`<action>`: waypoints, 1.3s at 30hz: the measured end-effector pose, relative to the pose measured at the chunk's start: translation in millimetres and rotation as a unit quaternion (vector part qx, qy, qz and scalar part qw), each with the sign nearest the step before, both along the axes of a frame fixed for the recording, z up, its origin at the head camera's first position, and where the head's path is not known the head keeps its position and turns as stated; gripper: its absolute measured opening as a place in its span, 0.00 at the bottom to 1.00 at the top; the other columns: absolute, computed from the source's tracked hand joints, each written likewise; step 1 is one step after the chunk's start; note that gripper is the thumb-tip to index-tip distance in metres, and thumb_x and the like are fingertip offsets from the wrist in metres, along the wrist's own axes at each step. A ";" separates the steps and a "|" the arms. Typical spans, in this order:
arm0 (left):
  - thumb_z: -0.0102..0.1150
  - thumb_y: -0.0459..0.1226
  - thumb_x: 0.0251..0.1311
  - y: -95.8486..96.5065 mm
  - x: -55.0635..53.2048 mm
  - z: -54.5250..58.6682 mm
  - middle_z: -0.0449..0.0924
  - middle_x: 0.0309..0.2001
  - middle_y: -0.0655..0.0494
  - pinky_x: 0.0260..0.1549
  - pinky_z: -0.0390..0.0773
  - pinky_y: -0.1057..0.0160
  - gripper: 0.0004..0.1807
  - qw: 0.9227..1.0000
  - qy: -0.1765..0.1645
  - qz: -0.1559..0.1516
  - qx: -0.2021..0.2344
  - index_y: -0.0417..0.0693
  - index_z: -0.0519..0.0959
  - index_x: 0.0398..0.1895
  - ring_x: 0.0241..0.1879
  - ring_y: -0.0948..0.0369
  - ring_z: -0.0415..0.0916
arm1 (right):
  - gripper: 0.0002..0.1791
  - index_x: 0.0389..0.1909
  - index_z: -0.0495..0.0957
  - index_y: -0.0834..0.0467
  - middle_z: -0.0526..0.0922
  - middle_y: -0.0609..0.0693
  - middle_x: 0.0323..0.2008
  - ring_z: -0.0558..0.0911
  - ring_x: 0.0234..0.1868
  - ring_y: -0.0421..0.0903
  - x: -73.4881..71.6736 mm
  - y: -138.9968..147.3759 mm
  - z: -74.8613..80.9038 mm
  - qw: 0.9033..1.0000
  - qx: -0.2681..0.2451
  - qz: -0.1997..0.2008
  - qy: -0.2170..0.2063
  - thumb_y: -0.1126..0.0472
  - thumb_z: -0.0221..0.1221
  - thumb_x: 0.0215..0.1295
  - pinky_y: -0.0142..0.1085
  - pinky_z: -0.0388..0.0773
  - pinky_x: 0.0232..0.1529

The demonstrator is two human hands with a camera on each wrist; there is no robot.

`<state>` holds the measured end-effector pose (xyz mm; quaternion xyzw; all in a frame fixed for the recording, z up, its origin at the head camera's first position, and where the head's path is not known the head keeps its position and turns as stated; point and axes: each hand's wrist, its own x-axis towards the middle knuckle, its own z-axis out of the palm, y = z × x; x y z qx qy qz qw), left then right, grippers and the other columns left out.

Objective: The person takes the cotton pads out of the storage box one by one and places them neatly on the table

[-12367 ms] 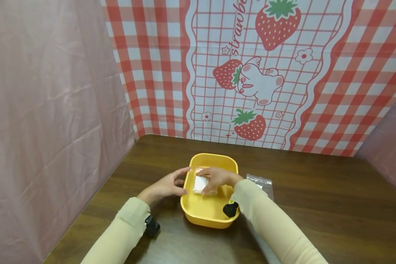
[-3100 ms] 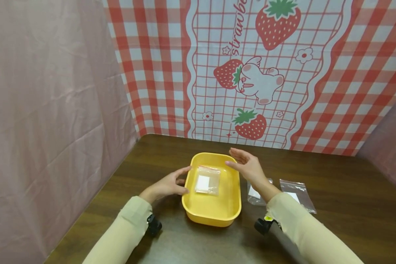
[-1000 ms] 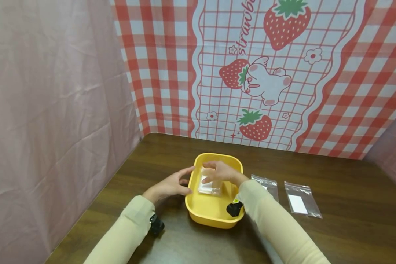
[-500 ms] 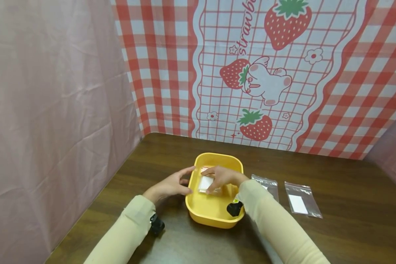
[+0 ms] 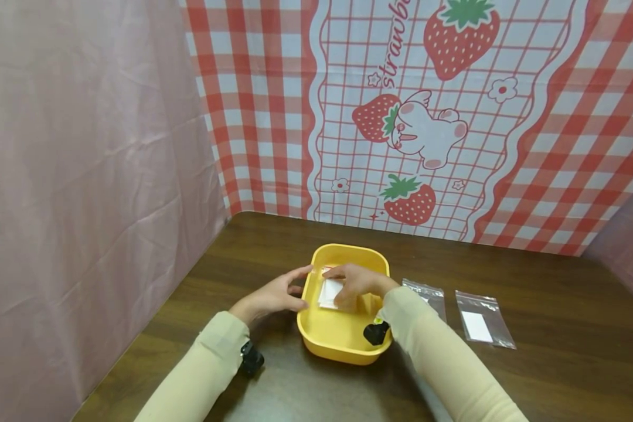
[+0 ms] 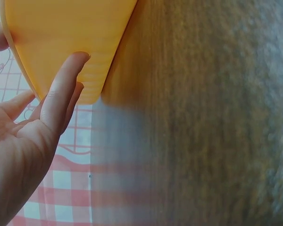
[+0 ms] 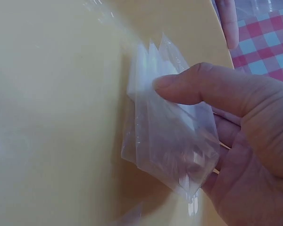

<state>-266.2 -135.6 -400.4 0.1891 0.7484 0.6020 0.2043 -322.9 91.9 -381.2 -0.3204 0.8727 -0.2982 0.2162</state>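
A yellow plastic basin (image 5: 343,337) stands on the wooden table. Inside it, my right hand (image 5: 363,281) pinches a small stack of clear zip bags (image 5: 329,293) with white inserts. The right wrist view shows several layered bag (image 7: 172,136) edges, with the thumb in front and the other fingers behind. My left hand (image 5: 271,298) touches the basin's left side. Its fingers extend along the outer wall (image 6: 61,37) in the left wrist view, some of them hidden behind others.
Two more clear zip bags lie on the table right of the basin: one (image 5: 436,296) partly behind the right sleeve, another (image 5: 477,326) farther right with a white insert. A strawberry-patterned cloth (image 5: 401,146) hangs behind, and a pink curtain (image 5: 100,205) at the left.
Two bags now lie on the table, against one visible at first. The right hand came back from the right into the basin, reached down and now pinches the bags. The left hand stayed.
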 end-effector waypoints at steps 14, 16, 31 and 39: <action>0.61 0.27 0.49 0.5 0.3 0.8 0.54 0.67 0.40 0.41 0.77 0.58 0.46 1.000 0.000 0.004 -0.008 0.44 0.50 0.72 0.57 0.45 0.65 | 0.35 0.62 0.67 0.66 0.71 0.60 0.59 0.70 0.57 0.51 -2.0 2.9 11.1 0.998 -0.024 -0.010 0.059 0.66 0.65 0.51 0.45 0.64 0.59; 0.61 0.26 0.49 0.9 0.2 0.7 0.54 0.67 0.40 0.41 0.77 0.58 0.46 1.000 0.000 0.005 -0.010 0.44 0.50 0.72 0.57 0.45 0.65 | 0.34 0.62 0.67 0.66 0.71 0.59 0.60 0.69 0.58 0.52 -2.4 3.9 13.8 0.998 -0.031 -0.010 0.057 0.66 0.65 0.53 0.46 0.63 0.60; 0.62 0.27 0.48 -0.1 2.3 1.6 0.53 0.67 0.39 0.41 0.77 0.58 0.46 1.000 0.003 0.012 -0.017 0.43 0.51 0.72 0.58 0.44 0.64 | 0.35 0.63 0.68 0.61 0.70 0.56 0.61 0.66 0.62 0.52 3.2 11.4 33.8 0.997 -0.056 -0.016 0.056 0.64 0.66 0.51 0.46 0.61 0.61; 0.62 0.26 0.48 -0.4 2.8 1.1 0.53 0.68 0.39 0.42 0.77 0.58 0.46 1.000 0.003 0.003 -0.002 0.43 0.51 0.72 0.58 0.44 0.64 | 0.36 0.63 0.68 0.59 0.69 0.54 0.62 0.64 0.64 0.52 11.1 17.5 43.2 0.996 -0.064 -0.019 0.061 0.63 0.67 0.51 0.47 0.60 0.61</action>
